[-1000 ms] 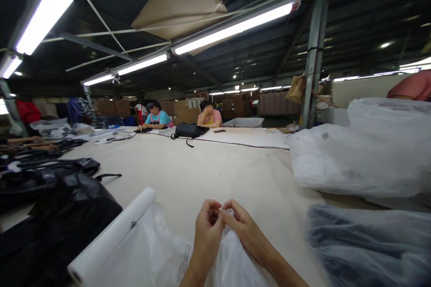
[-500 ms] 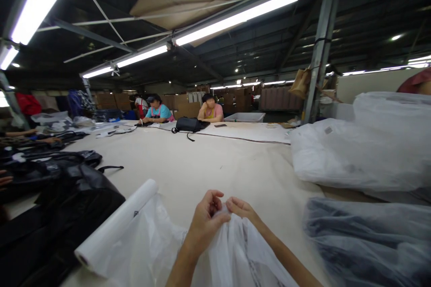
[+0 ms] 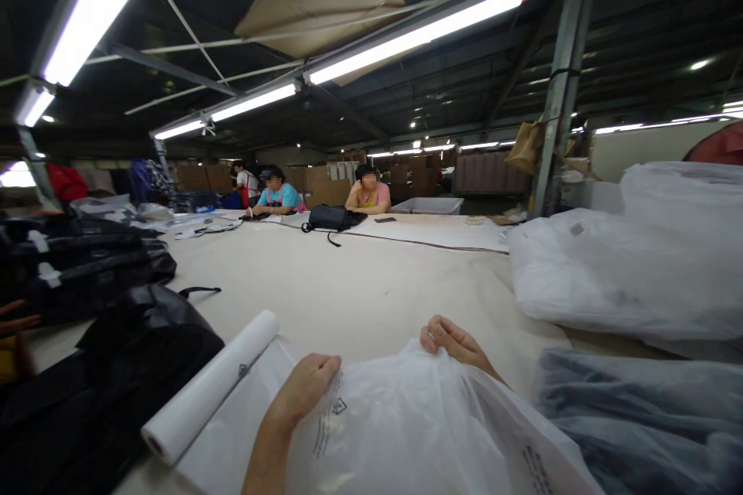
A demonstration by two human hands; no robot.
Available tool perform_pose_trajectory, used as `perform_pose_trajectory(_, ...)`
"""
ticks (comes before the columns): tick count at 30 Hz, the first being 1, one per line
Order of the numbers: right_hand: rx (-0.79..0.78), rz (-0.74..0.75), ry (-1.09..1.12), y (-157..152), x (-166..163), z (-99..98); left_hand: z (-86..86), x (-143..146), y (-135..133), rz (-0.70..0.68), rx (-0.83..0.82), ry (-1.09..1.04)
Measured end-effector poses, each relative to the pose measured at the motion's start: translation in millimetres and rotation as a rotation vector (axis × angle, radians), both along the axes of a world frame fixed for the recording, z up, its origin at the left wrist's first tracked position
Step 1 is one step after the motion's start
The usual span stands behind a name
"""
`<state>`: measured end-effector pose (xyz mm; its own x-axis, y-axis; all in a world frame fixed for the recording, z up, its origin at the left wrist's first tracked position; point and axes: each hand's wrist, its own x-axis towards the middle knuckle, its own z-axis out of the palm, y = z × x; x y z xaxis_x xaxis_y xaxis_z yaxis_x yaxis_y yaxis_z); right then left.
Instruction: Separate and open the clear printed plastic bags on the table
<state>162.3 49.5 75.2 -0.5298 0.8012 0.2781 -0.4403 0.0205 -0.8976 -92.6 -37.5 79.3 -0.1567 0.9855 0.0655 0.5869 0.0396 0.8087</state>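
Observation:
Between my two hands a translucent white plastic bag (image 3: pixel 400 418) with printed warnings is spread wide. My left hand (image 3: pixel 305 390) is closed on its left edge, thumb on top. At the upper right, my right hand (image 3: pixel 456 340) pinches the bag's rim with fingers curled. To the left lies a roll of plastic bags (image 3: pixel 212 387), slanted on the table, with a loose sheet running from it toward my left forearm. The lower part of the bag runs out of view at the bottom.
Black bags (image 3: pixel 139 356) are heaped on the left, a co-worker's hand (image 3: pixel 17 321) beside them. Plastic-wrapped dark goods (image 3: pixel 644 410) and white wrapped bundles (image 3: pixel 627 263) stand at right. Across the pale table (image 3: pixel 348 278) lies a black backpack (image 3: pixel 330 216), near two seated people.
My hands have moved apart, left hand to the left and right hand to the right. The bag, bunched between them before, is now stretched open and wide.

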Motion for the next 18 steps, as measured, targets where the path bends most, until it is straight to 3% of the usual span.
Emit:
perform_pose_trajectory(6,0.085,0.003,-0.026,2.5,16.9,13.3,1.0,-12.6,-1.2,0.024,0.052,0.164)
perform_pose_trajectory(12,0.079,0.039,-0.025,7.8,34.5,15.3,2.2,0.9,1.1,-0.006,0.086,0.209)
perform_pose_trajectory(15,0.117,0.057,-0.038,7.5,30.8,17.6,-8.2,7.6,8.7,-0.028,0.104,0.199)
perform_pose_trajectory(18,0.186,0.135,-0.060,-8.7,18.2,30.5,-25.9,6.7,19.0,0.100,0.147,0.186)
